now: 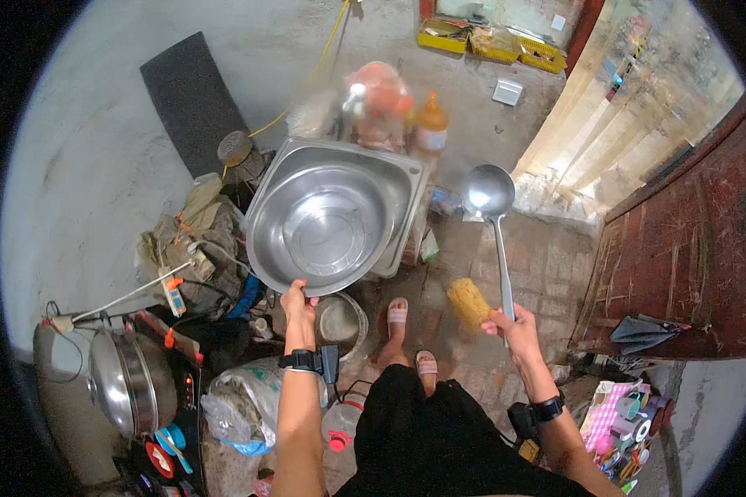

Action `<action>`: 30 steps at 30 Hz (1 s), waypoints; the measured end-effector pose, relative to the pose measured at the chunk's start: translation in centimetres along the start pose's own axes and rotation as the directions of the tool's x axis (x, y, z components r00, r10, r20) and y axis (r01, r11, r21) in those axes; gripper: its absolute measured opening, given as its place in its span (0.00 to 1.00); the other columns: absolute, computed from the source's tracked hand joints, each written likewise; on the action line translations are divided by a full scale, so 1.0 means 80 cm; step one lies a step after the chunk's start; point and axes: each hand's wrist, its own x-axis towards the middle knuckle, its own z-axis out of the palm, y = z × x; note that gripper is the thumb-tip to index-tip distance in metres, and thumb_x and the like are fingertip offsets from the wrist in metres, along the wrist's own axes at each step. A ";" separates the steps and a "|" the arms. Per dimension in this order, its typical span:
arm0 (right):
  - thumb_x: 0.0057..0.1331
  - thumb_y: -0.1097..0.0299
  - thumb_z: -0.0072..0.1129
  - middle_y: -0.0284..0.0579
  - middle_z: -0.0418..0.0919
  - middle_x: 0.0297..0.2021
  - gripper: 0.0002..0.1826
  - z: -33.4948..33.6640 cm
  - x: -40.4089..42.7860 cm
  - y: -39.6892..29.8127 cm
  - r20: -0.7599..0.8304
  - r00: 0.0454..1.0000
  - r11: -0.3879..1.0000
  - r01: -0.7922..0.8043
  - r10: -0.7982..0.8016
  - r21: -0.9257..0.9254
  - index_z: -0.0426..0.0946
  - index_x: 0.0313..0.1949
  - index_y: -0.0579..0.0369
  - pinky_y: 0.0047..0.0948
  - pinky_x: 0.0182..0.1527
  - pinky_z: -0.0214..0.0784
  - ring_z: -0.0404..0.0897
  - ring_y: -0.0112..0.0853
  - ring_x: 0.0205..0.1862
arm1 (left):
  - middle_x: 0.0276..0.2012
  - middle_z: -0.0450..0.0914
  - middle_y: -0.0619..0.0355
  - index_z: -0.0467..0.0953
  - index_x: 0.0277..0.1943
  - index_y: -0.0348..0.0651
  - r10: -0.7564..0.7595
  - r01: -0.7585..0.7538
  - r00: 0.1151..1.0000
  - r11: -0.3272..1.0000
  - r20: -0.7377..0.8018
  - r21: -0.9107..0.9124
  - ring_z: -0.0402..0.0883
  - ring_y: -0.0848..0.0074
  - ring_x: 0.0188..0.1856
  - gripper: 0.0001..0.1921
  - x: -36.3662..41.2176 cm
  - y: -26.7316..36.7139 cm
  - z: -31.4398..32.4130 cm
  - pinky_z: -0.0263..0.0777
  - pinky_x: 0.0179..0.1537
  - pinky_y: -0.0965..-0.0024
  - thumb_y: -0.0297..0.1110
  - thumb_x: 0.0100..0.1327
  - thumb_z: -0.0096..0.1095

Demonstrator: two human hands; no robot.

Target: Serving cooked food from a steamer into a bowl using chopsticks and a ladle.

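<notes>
My left hand (299, 303) grips the near rim of a round stainless steel basin (323, 227), thumb over the edge. The basin is tilted over a rectangular stainless steel sink (404, 186) and covers much of it. Only a little shine shows inside the basin. Out to the right, my right hand (515, 329) is closed around the handle of a metal ladle (490, 192), its bowl pointing away from me. Between the same hand's fingers is a tan loofah scrubber (469, 303), which sticks out to the left of the handle.
An orange-brown bottle (432, 124) and a plastic bag with reddish contents (379, 102) stand behind the sink. Below the basin is a bucket (342, 323). A large lidded steel pot (130, 382) is at left, near a power strip (173, 292). A wooden door (684, 248) stands at right.
</notes>
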 end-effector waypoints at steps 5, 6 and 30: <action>0.61 0.75 0.51 0.47 0.76 0.29 0.07 0.059 0.102 -0.022 -0.059 0.998 1.000 0.007 -0.006 0.010 0.68 0.36 0.67 0.24 0.30 0.74 0.80 0.33 0.29 | 0.31 0.72 0.57 0.67 0.36 0.36 -0.071 0.072 0.992 0.997 0.101 -0.008 0.70 0.73 0.26 0.08 0.070 0.009 0.055 0.57 0.17 0.71 0.27 0.53 0.54; 0.61 0.74 0.51 0.46 0.76 0.29 0.08 0.070 0.118 -0.024 -0.082 0.997 1.000 0.008 -0.006 0.028 0.67 0.37 0.66 0.25 0.31 0.74 0.80 0.33 0.29 | 0.32 0.71 0.57 0.67 0.36 0.37 -0.072 0.073 0.994 0.997 0.086 -0.012 0.70 0.73 0.28 0.08 0.077 0.010 0.063 0.58 0.18 0.71 0.27 0.53 0.54; 0.60 0.69 0.54 0.33 0.71 0.23 0.07 0.212 0.505 0.004 -0.127 0.853 0.830 0.443 -0.507 -0.338 0.69 0.33 0.59 0.20 0.28 0.61 0.66 0.19 0.26 | 0.53 0.64 0.37 0.52 0.60 0.26 0.152 -0.162 0.987 0.956 0.061 0.245 0.70 0.59 0.50 0.38 0.167 -0.009 0.116 0.69 0.43 0.60 0.42 0.55 0.63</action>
